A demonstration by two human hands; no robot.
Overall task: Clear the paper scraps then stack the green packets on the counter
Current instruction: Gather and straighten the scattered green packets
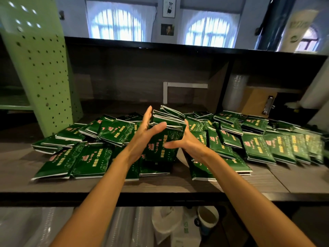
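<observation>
Packets (160,148) stand bunched between left hand (142,135) and right hand (186,142).

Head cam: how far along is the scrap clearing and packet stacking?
Done: no paper scraps show on the counter. In hand: the left hand presses and the right hand holds a bundle of green packets between them. Left: most loose packets lie scattered across both sides, unstacked.

right hand (185,141) fingers: hidden behind held packets (163,145) | packet print (258,148): unreadable | far-right packets (313,147): blurred
</observation>
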